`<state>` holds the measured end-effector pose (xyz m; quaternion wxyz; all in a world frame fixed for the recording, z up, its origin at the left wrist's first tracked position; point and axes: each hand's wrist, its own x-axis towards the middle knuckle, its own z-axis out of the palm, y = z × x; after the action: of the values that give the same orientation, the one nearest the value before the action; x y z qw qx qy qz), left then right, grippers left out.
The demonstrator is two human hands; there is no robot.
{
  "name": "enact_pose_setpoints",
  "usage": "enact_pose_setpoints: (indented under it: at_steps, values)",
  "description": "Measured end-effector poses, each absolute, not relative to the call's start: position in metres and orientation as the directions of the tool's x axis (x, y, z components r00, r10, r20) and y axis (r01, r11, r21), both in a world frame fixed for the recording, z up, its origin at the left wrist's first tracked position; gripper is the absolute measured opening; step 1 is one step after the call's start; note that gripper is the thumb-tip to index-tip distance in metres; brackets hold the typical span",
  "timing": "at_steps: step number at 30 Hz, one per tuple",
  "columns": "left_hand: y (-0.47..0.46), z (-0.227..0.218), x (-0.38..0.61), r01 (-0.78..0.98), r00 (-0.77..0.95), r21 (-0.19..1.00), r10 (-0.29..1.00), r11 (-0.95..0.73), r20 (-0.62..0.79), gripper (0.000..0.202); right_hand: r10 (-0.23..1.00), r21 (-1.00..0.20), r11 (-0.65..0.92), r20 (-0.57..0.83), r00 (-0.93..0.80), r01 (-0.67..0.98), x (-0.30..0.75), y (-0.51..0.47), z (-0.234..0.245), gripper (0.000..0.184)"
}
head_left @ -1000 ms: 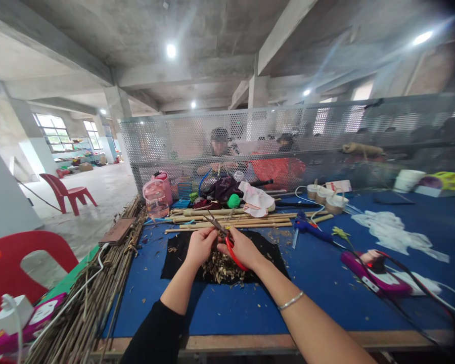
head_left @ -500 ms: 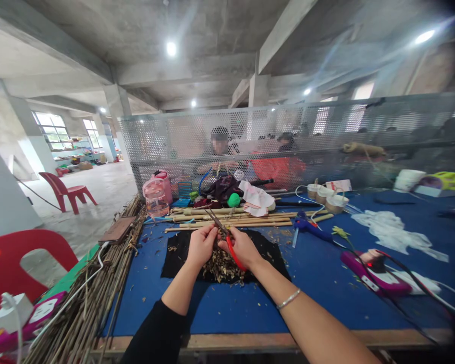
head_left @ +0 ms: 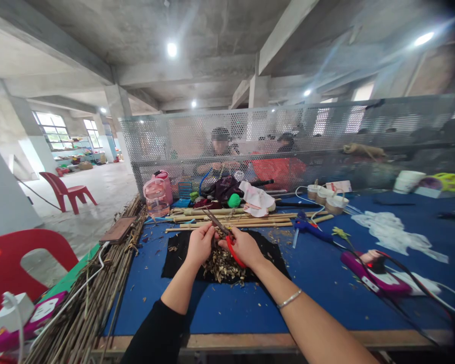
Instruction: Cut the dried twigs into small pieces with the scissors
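My right hand (head_left: 244, 246) is closed around scissors (head_left: 234, 251) with red handles, their dark blades pointing up and to the left. Beside the blades, my left hand (head_left: 200, 246) is closed with thumb and fingers pinched together; whatever lies between them is too small to make out. Under both hands is a pile of brown, dry plant clippings (head_left: 224, 270). The pile rests on a black cloth (head_left: 174, 258), spread over the blue tabletop (head_left: 258, 316).
Bamboo sticks (head_left: 250, 222) lie beyond the cloth, with a blue glue gun (head_left: 313, 228) to their right. Long thin stems (head_left: 102, 293) are bundled along the left edge. A purple power strip (head_left: 375, 275) with cables sits right. A perforated metal screen (head_left: 167, 146) stands behind; people are beyond it.
Both hands stay over the pile with almost no shift. The scissors' blades and handles have turned very slightly.
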<state>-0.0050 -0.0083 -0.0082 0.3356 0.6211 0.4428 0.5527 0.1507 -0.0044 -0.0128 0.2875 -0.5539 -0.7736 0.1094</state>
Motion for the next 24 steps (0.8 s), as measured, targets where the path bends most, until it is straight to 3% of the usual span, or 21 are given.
enact_pose_setpoints:
  at_steps: [8, 24]
  values:
    - [-0.0108, -0.0099, -0.0006, 0.24, 0.028, 0.885, 0.914, -0.398, 0.404, 0.027, 0.886, -0.436, 0.409, 0.399, -0.235, 0.802, 0.1502, -0.0069, -0.0133, 0.039]
    - [-0.0125, -0.0052, -0.0033, 0.255, 0.001, 0.885, 0.915, -0.389, 0.402, 0.032, 0.926, -0.446, 0.343, 0.309, -0.217, 0.826, 0.1545, -0.0009, -0.0153, 0.038]
